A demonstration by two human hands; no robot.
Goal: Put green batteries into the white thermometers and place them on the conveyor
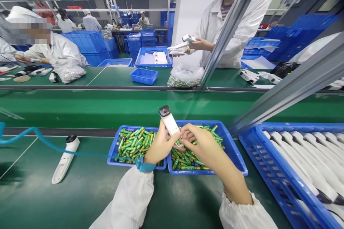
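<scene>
A white handheld device (170,124) with a black head is tilted in my left hand (158,146), its head pointing up and away. My right hand (202,142) is closed at the device's lower end, its thumb and fingers pinched around a green battery (178,143) that shows only in part. Below both hands, a smaller blue tray (111,152) and a larger blue tray (239,155) stand side by side, filled with loose green batteries (137,143). A blue strap (146,165) circles my left wrist.
Another white device (66,159) lies on the green bench at left, near a blue coiled cord (44,141). A blue crate (268,171) of white devices stands at right. A metal post (290,82) slants across. Co-workers sit and stand beyond the green ledge (107,105).
</scene>
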